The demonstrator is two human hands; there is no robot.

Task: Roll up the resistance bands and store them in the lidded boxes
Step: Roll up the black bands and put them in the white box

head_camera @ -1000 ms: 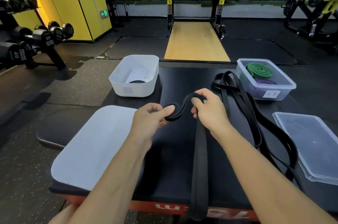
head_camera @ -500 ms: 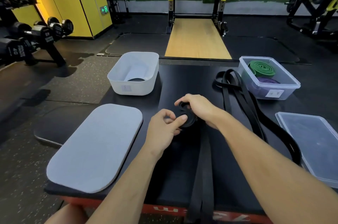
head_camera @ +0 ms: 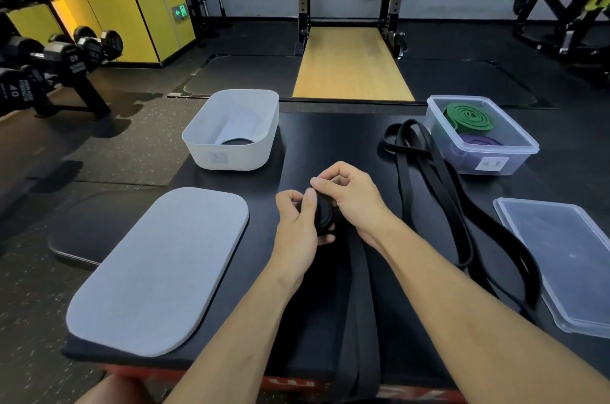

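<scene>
"Progress at that moment?" my colleague asked.

"About the middle, I would judge. Nearest to me, the long tail (head_camera: pixel 358 321) of one black band lay unrolled from the table edge up to my hands. My left hand (head_camera: pixel 297 228) and right hand (head_camera: pixel 353 195) both gripped the small coil (head_camera: pixel 325 215), fingers curled around it, over the black table (head_camera: pixel 330 139)."

"And the rest?"

"Beside my right arm the loose black bands (head_camera: pixel 429 192) lay unrolled. The grey lid (head_camera: pixel 158 271) and the clear lid (head_camera: pixel 567 258) lay off their boxes. Farther away, the white box (head_camera: pixel 231 156) held one black roll (head_camera: pixel 237 141); the clear box (head_camera: pixel 515 162) held a green roll (head_camera: pixel 468 116) and a purple roll (head_camera: pixel 480 140). Rolling, storing and closing were left."
</scene>
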